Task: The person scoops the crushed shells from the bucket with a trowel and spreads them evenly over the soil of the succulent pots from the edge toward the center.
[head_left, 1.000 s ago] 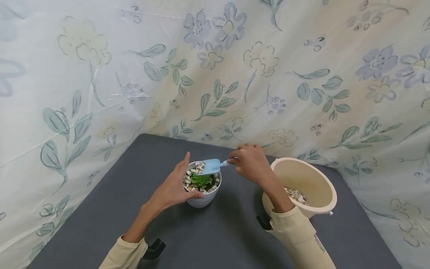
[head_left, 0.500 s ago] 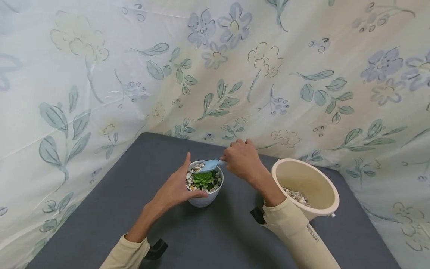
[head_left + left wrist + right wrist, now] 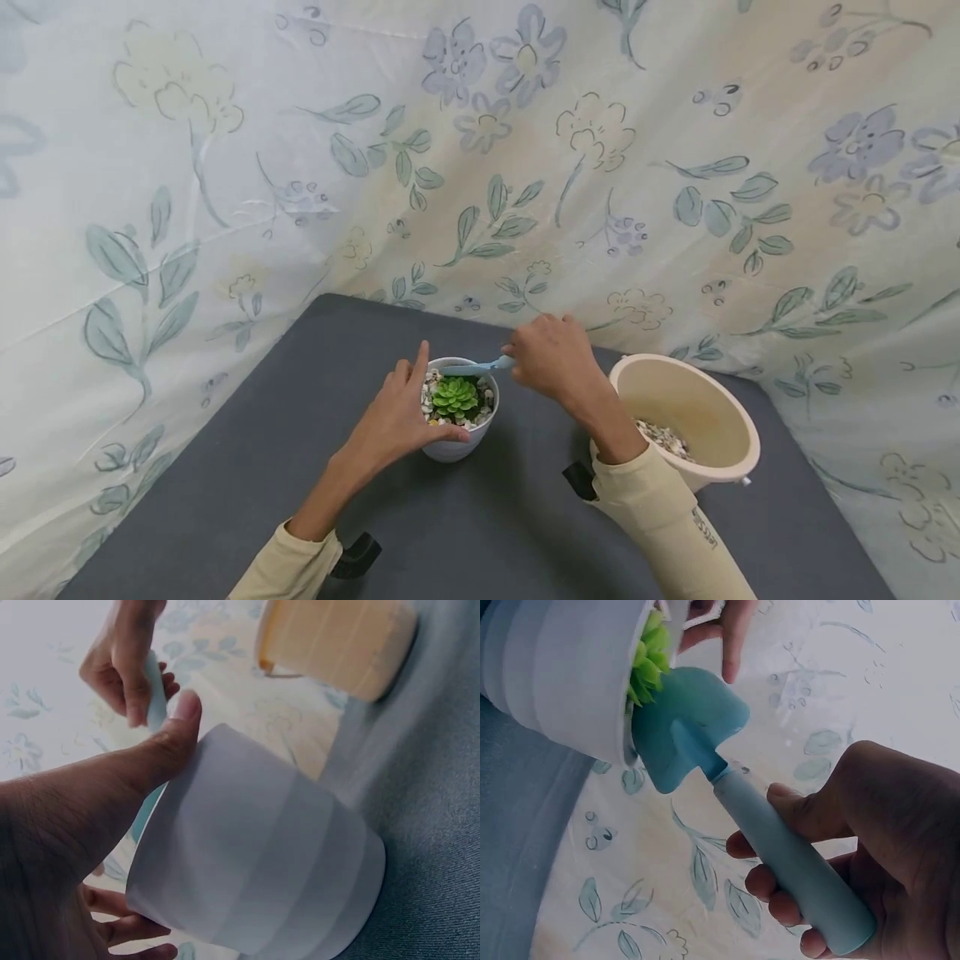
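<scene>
A white flowerpot (image 3: 450, 451) with a green succulent (image 3: 455, 397) and a layer of pebbles (image 3: 480, 414) stands on the dark table. My left hand (image 3: 392, 417) holds the pot from the left, thumb on its near side and fingers round the far side. In my right hand (image 3: 555, 357) is a light blue trowel (image 3: 787, 859), gripped by its handle. The trowel's blade (image 3: 697, 712) reaches over the pot's far rim, behind the plant, and looks edge-on in the head view. The left wrist view shows the pot's ribbed wall (image 3: 255, 832), with the plant hidden.
To the right stands a cream bucket (image 3: 738, 417) with loose pebbles (image 3: 663, 437) inside, close beside the right forearm. A floral curtain (image 3: 480, 208) hangs right behind the dark table (image 3: 510, 517).
The trowel's blade has turned from flat over the pot's pebbles to edge-on at the far rim, and the pebbles behind the plant look shifted. The left hand stays at the pot.
</scene>
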`<state>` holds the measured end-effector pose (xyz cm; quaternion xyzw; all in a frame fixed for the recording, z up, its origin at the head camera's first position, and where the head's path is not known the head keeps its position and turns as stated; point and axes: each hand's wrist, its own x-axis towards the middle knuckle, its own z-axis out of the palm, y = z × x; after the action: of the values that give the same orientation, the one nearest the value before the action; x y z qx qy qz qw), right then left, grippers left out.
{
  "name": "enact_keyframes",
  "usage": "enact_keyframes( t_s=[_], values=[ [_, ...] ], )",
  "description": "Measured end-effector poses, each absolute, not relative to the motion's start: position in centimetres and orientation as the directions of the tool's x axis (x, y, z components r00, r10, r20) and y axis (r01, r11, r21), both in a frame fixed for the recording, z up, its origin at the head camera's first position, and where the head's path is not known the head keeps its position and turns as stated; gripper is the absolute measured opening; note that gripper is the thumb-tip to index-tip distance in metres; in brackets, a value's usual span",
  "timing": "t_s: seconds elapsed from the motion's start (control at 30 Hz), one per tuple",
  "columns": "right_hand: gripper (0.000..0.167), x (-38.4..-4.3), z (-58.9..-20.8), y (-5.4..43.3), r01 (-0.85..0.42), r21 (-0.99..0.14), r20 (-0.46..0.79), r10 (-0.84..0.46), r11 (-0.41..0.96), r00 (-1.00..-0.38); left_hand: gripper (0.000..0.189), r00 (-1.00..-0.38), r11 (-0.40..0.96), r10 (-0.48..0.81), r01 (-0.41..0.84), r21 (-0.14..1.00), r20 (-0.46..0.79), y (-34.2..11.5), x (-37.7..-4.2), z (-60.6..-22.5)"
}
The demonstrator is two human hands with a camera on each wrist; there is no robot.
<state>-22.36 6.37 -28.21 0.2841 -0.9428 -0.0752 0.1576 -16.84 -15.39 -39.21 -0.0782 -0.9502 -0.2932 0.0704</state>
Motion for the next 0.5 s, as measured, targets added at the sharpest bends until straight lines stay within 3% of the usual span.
enact_keyframes(
  t_s=[0.27, 0.5],
  values=[
    [0.034, -22.1, -28.7, 7.4, -0.507, 0.14, 0.282, -0.525, 0.85, -0.803, 0.145, -0.982, 0.834, 0.075, 0.157, 0.529, 0.173, -15.2, -16.8, -39.3],
    [0.03, -21.9, -29.2, 8.3, -0.517, 0.03, 0.309, -0.5, 0.856, -0.809, 0.142, -0.962, 0.666, 0.258, 0.248, 0.703, 0.094, -17.2, -17.9, -39.4]
  ],
)
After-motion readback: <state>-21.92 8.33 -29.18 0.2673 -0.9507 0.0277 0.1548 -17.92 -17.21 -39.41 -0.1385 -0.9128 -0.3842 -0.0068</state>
